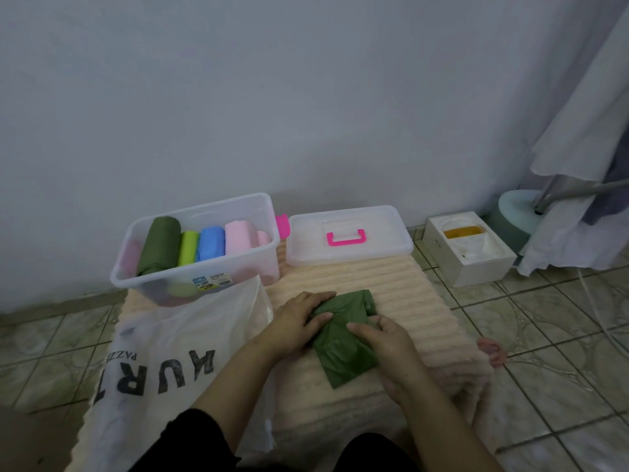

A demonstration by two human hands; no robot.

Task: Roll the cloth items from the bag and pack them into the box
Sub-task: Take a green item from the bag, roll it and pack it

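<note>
Green cloth is on the mat, just in front of the box. Left hand presses it with flat fingers, right hand curls round its edge. Looks soft, light and floppy, so I'd grip the near edge. Bag beside it reads "KUR".

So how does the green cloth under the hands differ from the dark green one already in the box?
The green cloth lies flat and folded on the peach mat, under both hands; the dark green roll is rolled tight. The cloth is outside the clear box; the roll leans inside beside other rolls. Both look a similar olive green.
</note>
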